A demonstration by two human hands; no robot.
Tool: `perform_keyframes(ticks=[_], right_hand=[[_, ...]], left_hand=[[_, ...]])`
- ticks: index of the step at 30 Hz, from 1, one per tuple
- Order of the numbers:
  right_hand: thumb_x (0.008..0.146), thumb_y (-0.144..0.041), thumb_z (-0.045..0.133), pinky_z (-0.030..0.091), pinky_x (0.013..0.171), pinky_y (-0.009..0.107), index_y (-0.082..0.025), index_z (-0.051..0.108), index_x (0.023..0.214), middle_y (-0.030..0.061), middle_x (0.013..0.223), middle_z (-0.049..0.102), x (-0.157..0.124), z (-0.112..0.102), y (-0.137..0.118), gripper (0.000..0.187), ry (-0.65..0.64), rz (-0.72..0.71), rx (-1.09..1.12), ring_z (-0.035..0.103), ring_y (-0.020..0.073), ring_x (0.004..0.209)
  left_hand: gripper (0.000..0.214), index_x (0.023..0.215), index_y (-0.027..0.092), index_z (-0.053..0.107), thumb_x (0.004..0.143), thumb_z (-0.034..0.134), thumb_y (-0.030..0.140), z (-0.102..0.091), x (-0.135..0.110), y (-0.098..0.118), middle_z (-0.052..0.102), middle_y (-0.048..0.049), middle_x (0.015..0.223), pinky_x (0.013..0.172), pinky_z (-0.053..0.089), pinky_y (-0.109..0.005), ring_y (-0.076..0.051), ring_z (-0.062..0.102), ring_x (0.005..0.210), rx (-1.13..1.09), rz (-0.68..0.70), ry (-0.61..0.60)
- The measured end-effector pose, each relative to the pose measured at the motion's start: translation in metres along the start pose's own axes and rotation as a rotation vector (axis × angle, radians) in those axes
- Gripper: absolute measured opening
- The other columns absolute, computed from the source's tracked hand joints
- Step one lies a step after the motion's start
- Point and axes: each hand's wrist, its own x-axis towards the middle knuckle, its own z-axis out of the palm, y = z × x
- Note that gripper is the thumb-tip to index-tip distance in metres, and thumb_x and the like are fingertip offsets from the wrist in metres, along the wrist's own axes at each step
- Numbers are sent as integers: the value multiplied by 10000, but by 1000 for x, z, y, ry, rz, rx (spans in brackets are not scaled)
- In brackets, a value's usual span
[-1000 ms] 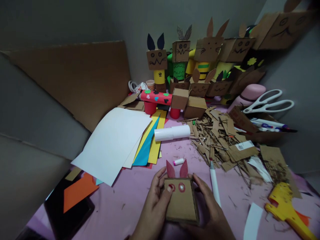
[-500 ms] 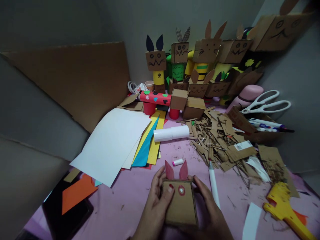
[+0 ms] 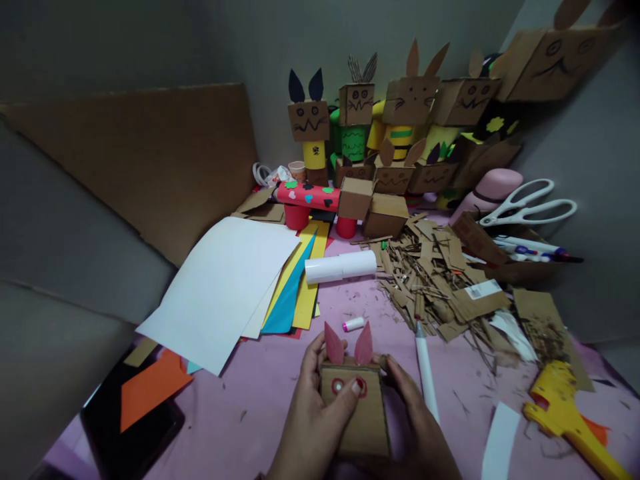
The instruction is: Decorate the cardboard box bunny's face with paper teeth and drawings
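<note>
Pink cloth (image 3: pixel 235 430) lies under your work, with the cardboard box (image 3: pixel 367 427) between your hands, near the table's front. Your left hand (image 3: pixel 310 427) curls round its left side, thumb pressed over one red-ringed eye; if that ink is damp, it could smear. Your right hand (image 3: pixel 423 420), half curled, steadies the right side; a slipping fingertip could bend the pink ears (image 3: pixel 364 345). Beyond, the uncapped white pen (image 3: pixel 426 373) could stain a brushing sleeve.
</note>
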Motion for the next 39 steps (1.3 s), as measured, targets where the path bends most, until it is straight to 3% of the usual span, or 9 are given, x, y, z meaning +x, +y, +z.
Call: perform_keyframes(ticks=[3, 9, 14, 19, 25, 28, 31, 35, 39], right_hand=[[537, -231, 871, 510, 1009, 465, -316, 18, 1528, 96, 1445, 490, 1, 0, -2, 1310, 15, -5, -1, 511, 365, 1275], [538, -227, 850, 505, 1014, 478, -365, 94, 1517, 47, 1447, 495, 2, 3, -5, 1244, 57, 37, 78, 516, 371, 1269], [578, -207, 802, 489, 1023, 502, -336, 165, 1509, 55, 1439, 504, 0, 7, -5, 1135, 97, 51, 119, 495, 386, 1283], [569, -221, 824, 475, 1025, 525, -318, 212, 1490, 80, 1432, 510, -2, 8, -6, 1110, 111, 99, 145, 494, 390, 1283], [543, -278, 881, 452, 1043, 523, -298, 204, 1489, 116, 1455, 478, -1, 12, -9, 1163, 180, 282, 256, 458, 382, 1314], [549, -245, 884, 419, 1075, 489, -287, 208, 1487, 131, 1473, 454, 3, 13, -7, 1157, 206, 331, 358, 432, 357, 1338], [588, -426, 868, 350, 1118, 476, -307, 235, 1477, 126, 1508, 403, 8, 11, -6, 1098, 224, 279, 458, 365, 334, 1384], [650, -686, 705, 245, 1146, 539, -354, 210, 1477, 101, 1567, 292, 20, -2, -14, 1020, 275, 190, 550, 276, 329, 1425], [782, -591, 650, 333, 1109, 512, -320, 215, 1478, 140, 1514, 386, 42, -19, -31, 864, 276, 256, 704, 355, 303, 1393]], left_hand=[[675, 1318, 222, 414, 746, 764, 299, 1, 0, -1, 581, -142, 1327, 936, 498, -369, -281, 600, 1154, 6, 20, 40], [582, 1310, 221, 480, 801, 705, 393, 1, -4, 2, 609, -144, 1308, 970, 465, -426, -310, 591, 1163, -187, -77, 35], [720, 1351, 216, 429, 731, 784, 306, -2, -3, 2, 619, -157, 1290, 938, 494, -416, -319, 601, 1141, -88, -90, 28], [704, 1339, 207, 450, 723, 784, 278, 2, -1, 2, 642, -151, 1248, 899, 516, -407, -300, 637, 1072, -51, -48, 36], [718, 1404, 278, 401, 783, 714, 455, -1, -1, -1, 407, -105, 1508, 1083, 361, -432, -328, 423, 1336, -172, -16, 34], [852, 1429, 253, 348, 718, 793, 402, -3, 4, -1, 512, -158, 1415, 1050, 384, -473, -358, 485, 1283, -210, -92, -71], [914, 1421, 207, 331, 672, 838, 338, -1, 10, 3, 627, -195, 1266, 988, 435, -498, -372, 591, 1161, -273, -110, -198], [970, 1428, 225, 301, 640, 859, 320, 4, 16, 10, 575, -191, 1340, 1026, 404, -509, -370, 559, 1208, -286, 22, -206], [930, 1414, 245, 360, 632, 858, 318, 6, 21, 15, 505, -171, 1420, 1024, 420, -490, -376, 523, 1245, -197, 104, -269]])
